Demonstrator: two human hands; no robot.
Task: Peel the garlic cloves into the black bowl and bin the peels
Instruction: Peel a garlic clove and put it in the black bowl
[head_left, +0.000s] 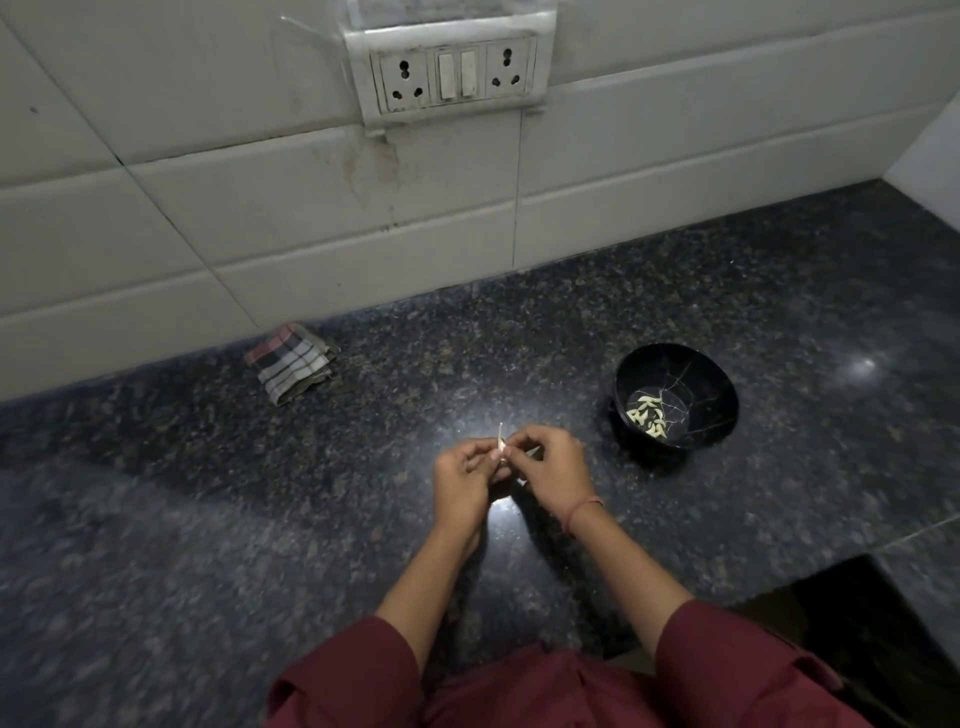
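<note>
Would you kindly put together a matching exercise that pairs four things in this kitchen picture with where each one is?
Things:
1. checked cloth
2. black bowl
3. socket panel
4. garlic clove

Places:
A. mounted on the tiled wall
B. pinched between the left hand and the right hand
C. folded on the counter against the wall, left of the hands
D. on the counter to the right of the hands, holding peeled cloves

Pairs: 1-C, 2-D, 3-A, 4-B
</note>
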